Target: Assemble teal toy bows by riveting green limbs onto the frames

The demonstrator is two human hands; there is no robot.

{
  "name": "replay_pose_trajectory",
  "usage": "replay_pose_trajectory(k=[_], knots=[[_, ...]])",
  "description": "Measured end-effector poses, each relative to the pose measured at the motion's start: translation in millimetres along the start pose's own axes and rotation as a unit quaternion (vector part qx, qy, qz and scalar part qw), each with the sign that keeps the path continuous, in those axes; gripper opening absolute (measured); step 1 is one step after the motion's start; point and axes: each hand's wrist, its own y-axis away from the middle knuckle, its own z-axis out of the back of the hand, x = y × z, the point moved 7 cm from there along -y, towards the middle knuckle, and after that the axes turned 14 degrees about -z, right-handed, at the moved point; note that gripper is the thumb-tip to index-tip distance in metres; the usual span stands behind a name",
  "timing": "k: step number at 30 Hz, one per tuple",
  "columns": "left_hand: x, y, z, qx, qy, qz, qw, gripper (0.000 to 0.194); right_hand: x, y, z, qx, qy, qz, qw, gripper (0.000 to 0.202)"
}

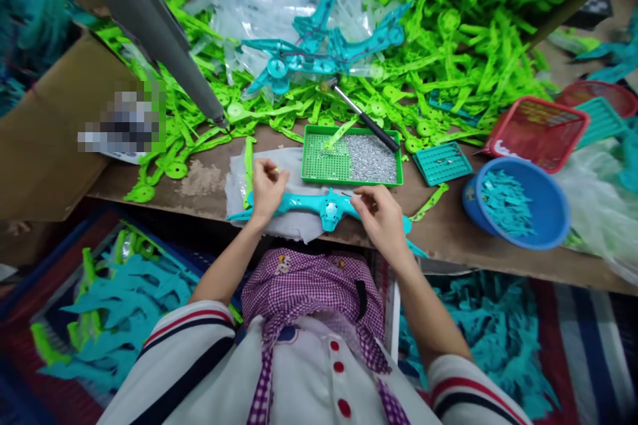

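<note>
A turquoise plastic part (329,210) with long wings lies across a pale cloth (236,176) at the table's front edge. Over its left wing, my left hand (268,187) is closed in a pinch; what it holds is too small to name. My right hand (381,216) is pinched above the right wing, beside the part's middle, and its fingertips' contents cannot be made out. Just beyond the hands sits a green tray (326,166) with small silver pieces (373,158). A black-handled screwdriver-like tool (366,118) rests across the tray's far right corner.
A grey powered tool (159,33) hangs in from the upper left. Piles of bright green parts (458,46) cover the back. On the right are a teal tray (442,163), a blue bowl (555,212) of small turquoise pieces and a red basket (541,129). Filled crates flank my lap.
</note>
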Motion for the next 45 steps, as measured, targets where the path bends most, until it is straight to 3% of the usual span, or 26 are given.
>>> replay_pose_trajectory(k=[3, 6, 10, 13, 16, 20, 24, 27, 33, 39, 45], knots=[[8, 6, 22.8, -0.145, -0.014, 0.035, 0.989, 0.037, 43, -10, -22, -0.043, -0.111, 0.002, 0.993, 0.037], [6, 11, 33.4, -0.211, -0.016, 0.054, 0.976, 0.047, 105, -39, -58, -0.028, -0.154, 0.059, 0.986, 0.061], [-1, 9, 31.7, -0.188, 0.004, 0.052, 0.981, 0.064, 186, -89, -114, 0.066, -0.147, 0.183, 0.970, 0.082], [-6, 6, 24.6, -0.123, 0.011, 0.027, 0.992, 0.073, 207, -117, -143, 0.128, -0.117, 0.234, 0.957, 0.078], [-7, 6, 22.0, -0.102, 0.023, 0.010, 0.995, 0.073, 199, -125, -140, 0.129, -0.070, 0.268, 0.952, 0.063], [-6, 6, 20.3, -0.088, 0.017, 0.013, 0.996, 0.059, 181, -123, -96, 0.095, -0.069, 0.277, 0.954, 0.048], [-6, 3, 18.2, -0.069, 0.009, 0.013, 0.997, 0.042, 165, -137, -53, 0.077, -0.123, 0.237, 0.961, 0.054], [-6, 1, 17.6, -0.062, 0.007, 0.020, 0.998, 0.035, 135, -155, -36, 0.048, -0.154, 0.181, 0.970, 0.061], [-9, 0, 14.2, -0.047, 0.031, 0.009, 0.998, 0.032, 67, -178, -45, 0.012, -0.161, 0.075, 0.984, 0.074], [-8, 1, 14.8, -0.046, 0.021, 0.017, 0.999, 0.031, 56, -188, -59, 0.008, -0.161, 0.081, 0.984, 0.087], [-9, 1, 14.1, -0.038, 0.021, 0.015, 0.999, 0.027, 50, -189, -60, -0.007, -0.144, 0.088, 0.986, 0.089]])
